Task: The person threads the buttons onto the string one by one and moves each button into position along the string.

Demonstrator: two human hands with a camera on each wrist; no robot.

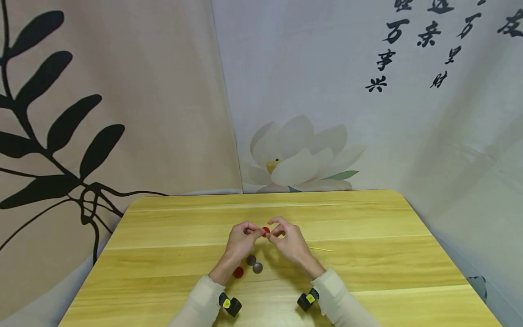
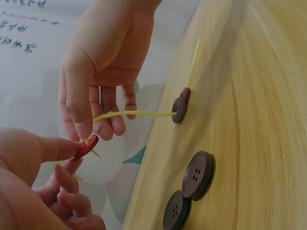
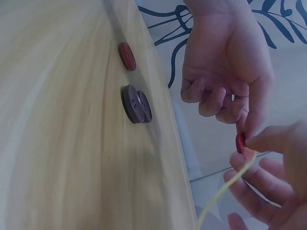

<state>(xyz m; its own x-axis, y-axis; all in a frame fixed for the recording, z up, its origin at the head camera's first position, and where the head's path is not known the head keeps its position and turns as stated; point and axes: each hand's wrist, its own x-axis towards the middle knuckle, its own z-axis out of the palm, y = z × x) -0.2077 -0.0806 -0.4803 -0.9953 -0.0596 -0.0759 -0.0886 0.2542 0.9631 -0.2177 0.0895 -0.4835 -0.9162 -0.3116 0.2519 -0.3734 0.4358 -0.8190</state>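
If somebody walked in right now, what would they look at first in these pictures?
Probably the small round red button pinched in the left hand at the middle, where the right hand holds a thin yellow string against it. Next might come the big black leaves on the beige cloth backdrop at the left. Then, perhaps, two round dark brown buttons lying on the yellowish wooden table between the forearms.

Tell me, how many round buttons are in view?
6: one round red button pinched by the left hand; another red button and two dark brown buttons loose on the wooden table; one brown button and one reddish button along the yellow string. Others may be hidden.
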